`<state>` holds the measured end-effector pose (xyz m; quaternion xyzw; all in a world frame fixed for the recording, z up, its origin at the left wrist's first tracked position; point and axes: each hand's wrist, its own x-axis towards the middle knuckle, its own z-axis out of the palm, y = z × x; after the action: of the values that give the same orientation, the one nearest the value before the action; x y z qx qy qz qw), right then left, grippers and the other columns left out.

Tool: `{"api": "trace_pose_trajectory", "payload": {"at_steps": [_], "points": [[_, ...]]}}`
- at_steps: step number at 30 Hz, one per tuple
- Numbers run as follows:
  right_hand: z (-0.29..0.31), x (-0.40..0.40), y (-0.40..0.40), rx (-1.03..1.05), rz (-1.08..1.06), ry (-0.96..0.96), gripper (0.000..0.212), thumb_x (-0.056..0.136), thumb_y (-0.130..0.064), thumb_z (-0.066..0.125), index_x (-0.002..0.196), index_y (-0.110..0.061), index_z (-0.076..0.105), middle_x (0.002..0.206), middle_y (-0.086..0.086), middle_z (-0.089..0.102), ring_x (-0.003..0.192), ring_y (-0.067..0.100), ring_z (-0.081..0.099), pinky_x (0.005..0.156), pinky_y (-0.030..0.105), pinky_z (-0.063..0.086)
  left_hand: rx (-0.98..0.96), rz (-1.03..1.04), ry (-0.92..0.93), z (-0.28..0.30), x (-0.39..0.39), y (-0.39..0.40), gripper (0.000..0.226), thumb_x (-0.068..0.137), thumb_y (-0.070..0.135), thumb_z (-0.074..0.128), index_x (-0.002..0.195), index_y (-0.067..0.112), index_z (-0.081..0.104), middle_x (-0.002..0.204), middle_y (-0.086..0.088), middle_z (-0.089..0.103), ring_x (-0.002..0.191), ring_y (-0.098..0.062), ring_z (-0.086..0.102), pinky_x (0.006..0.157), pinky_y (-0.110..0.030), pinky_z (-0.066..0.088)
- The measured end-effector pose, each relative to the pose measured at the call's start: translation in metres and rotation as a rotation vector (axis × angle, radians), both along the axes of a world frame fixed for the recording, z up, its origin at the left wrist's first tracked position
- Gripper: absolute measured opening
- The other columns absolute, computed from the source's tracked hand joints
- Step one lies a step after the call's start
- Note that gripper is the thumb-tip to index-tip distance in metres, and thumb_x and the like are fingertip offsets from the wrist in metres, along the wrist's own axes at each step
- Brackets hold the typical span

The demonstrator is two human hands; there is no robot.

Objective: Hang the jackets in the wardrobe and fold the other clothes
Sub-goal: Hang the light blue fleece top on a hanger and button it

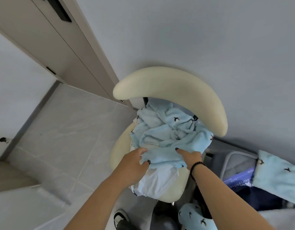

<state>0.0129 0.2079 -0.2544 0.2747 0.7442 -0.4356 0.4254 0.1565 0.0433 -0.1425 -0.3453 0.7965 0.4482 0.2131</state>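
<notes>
A crumpled light-blue fleece garment (170,133) with small dark bird prints lies heaped on a cream chair (173,87). A white garment (158,180) lies under it and hangs over the seat's front. My left hand (135,161) grips the blue fleece's near edge, thumb on top and fingers curled beneath. My right hand (190,156) holds the same edge further right, with its fingers tucked under the fabric and the thumb laid on top.
More blue fleece (279,176) hangs at the right edge, and another piece (196,218) lies at the bottom. A grey bag (238,163) with dark clothes sits right of the chair. Beige wardrobe doors (43,39) stand at upper left, above grey tiled floor (60,138).
</notes>
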Motion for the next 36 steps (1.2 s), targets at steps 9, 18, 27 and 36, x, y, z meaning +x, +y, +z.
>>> {"api": "trace_pose_trajectory", "payload": {"at_steps": [9, 18, 27, 36], "points": [[-0.033, -0.031, -0.013, -0.118, -0.269, -0.323, 0.045, 0.087, -0.018, 0.065, 0.126, -0.005, 0.047, 0.126, 0.017, 0.053, 0.112, 0.035, 0.055, 0.089, 0.048, 0.052, 0.014, 0.134, -0.051, -0.002, -0.002, -0.003, 0.045, 0.095, 0.028, 0.055, 0.139, 0.03, 0.043, 0.132, 0.02, 0.047, 0.112, 0.003, 0.046, 0.088, -0.013, 0.034], [0.07, -0.064, -0.038, -0.235, -0.018, -0.144, 0.026, 0.078, -0.006, 0.049, 0.068, -0.019, 0.028, 0.071, 0.005, 0.03, 0.063, 0.021, 0.033, 0.063, 0.031, 0.033, 0.009, 0.143, 0.022, 0.038, -0.015, 0.0, 0.043, 0.094, 0.025, 0.056, 0.136, 0.029, 0.046, 0.126, 0.016, 0.047, 0.115, -0.002, 0.049, 0.088, -0.015, 0.039], [0.262, -0.071, -0.054, -0.297, 0.564, 0.4, 0.008, 0.078, 0.001, 0.051, 0.074, -0.006, 0.053, 0.068, 0.007, 0.053, 0.061, 0.021, 0.05, 0.053, 0.025, 0.039, 0.037, 0.186, 0.292, 0.127, -0.023, -0.025, 0.041, 0.087, 0.033, 0.064, 0.112, 0.049, 0.036, 0.11, 0.027, 0.048, 0.096, 0.012, 0.051, 0.065, -0.002, 0.042], [0.445, -0.034, -0.083, -0.124, 1.22, 0.983, 0.01, 0.08, -0.003, 0.048, 0.072, -0.007, 0.053, 0.073, 0.007, 0.055, 0.065, 0.02, 0.047, 0.058, 0.027, 0.041, -0.166, 0.125, 0.63, 0.245, -0.021, -0.048, 0.125, 0.074, 0.041, 0.08, 0.152, 0.027, -0.016, 0.152, 0.01, 0.017, 0.126, 0.01, 0.039, 0.096, -0.021, 0.045]]}}
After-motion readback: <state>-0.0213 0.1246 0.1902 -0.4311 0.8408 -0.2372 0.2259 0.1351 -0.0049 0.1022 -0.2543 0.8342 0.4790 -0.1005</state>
